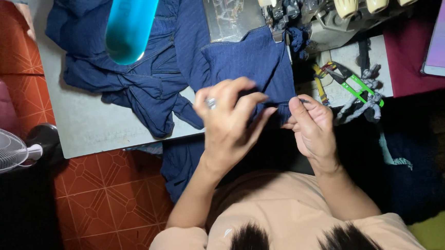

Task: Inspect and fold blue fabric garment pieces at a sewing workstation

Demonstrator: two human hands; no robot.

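Head view, looking down over the person's own torso. Left hand (229,117), ring on one finger, fingers curled narrow and pinching the near edge of the navy fabric piece (252,61). Right hand (312,127) just beside it, thumb and forefinger closed on the same edge at the corner; the two hands nearly touch at the fingertips. Fabric piece lies flat on the grey sewing table (89,128), its far edge tucked under the presser foot of the sewing machine (298,12); the near edge hangs off the table front, where the hands hold it. More navy cloth bunched in a heap (143,88) to the left of the piece, part of it trailing down below the table edge. Teal tube-shaped object (128,22) sits over the heap, blurred, kind not clear. Green-handled snips (356,83) on the table right of the hands, among grey thread scraps. White fan (0,149) on the red tiled floor (114,198) at left
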